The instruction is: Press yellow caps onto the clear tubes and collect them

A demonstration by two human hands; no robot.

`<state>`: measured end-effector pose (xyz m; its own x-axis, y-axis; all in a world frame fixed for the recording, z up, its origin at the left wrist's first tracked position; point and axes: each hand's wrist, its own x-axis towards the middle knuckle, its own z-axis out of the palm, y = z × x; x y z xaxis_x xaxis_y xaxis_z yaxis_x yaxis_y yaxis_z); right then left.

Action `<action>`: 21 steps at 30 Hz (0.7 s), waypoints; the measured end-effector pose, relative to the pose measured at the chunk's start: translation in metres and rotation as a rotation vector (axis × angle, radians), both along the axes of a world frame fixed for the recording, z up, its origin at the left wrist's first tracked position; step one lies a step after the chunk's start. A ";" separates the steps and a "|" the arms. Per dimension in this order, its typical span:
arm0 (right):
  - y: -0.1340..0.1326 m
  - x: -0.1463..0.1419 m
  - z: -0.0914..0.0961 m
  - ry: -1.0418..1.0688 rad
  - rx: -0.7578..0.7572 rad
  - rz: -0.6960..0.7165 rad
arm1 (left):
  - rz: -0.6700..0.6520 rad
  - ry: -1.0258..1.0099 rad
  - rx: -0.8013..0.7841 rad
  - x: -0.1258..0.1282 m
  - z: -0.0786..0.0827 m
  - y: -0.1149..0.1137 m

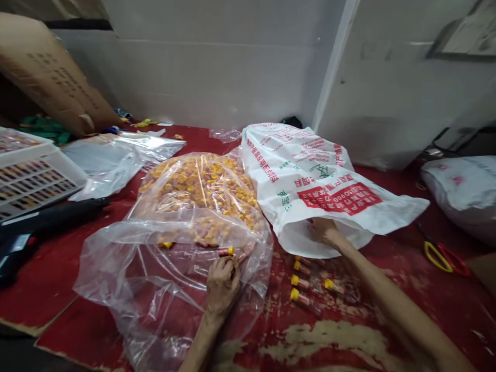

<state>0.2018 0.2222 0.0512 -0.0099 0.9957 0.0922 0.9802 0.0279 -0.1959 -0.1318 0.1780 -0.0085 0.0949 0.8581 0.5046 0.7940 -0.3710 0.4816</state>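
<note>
My left hand [223, 284] rests on the mouth of a large clear plastic bag [170, 289], its fingers curled closed; what they grip is hidden. Right at the fingertips lies a small red-labelled tube with a yellow cap [226, 251]. Farther in, the bag bulges with a heap of many such yellow-capped tubes [209, 181]. My right hand [322, 230] reaches into the open mouth of a white woven sack [287, 170] with red and green print, and its fingers are out of sight. Below the sack mouth, several loose capped tubes [300, 282] lie on the red tabletop.
On the left stand a white slatted crate [39, 175] and a black tool [50, 222], with silvery plastic bags [108, 160] nearby. A cardboard box [58, 77] leans behind them. Yellow-and-red-handled scissors [445, 257] and another white sack [465, 191] lie right.
</note>
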 end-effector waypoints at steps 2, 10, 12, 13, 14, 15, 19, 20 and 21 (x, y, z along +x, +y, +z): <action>-0.019 0.007 0.008 0.049 0.000 0.041 | 0.043 -0.149 -0.031 0.000 0.006 -0.003; -0.139 -0.011 0.029 0.548 0.085 0.307 | -0.133 -0.633 -0.175 0.034 0.064 -0.064; -0.152 -0.025 0.031 0.643 0.055 0.319 | -0.264 -0.706 -0.278 0.049 0.071 -0.081; -0.156 -0.032 0.030 0.732 0.038 0.296 | -0.302 -0.735 -0.322 0.055 0.072 -0.089; -0.159 -0.038 0.028 0.847 0.024 0.258 | -0.319 -0.770 -0.356 0.060 0.070 -0.095; -0.162 -0.043 0.024 0.979 0.016 0.212 | -0.323 -0.810 -0.386 0.063 0.068 -0.101; -0.172 -0.062 0.003 1.469 0.081 0.098 | -0.315 -1.023 -0.556 0.073 0.056 -0.120; -0.176 -0.067 -0.001 1.543 0.108 0.078 | -0.311 -1.095 -0.600 0.075 0.055 -0.124; -0.179 -0.072 -0.005 1.590 0.136 0.063 | -0.305 -1.164 -0.636 0.078 0.054 -0.128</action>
<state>0.1300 0.0431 0.0464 0.1399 0.9813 0.1321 -0.2127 0.1601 -0.9639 -0.0541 0.0500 0.0451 0.1159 0.9920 -0.0496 -0.2592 0.0784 0.9626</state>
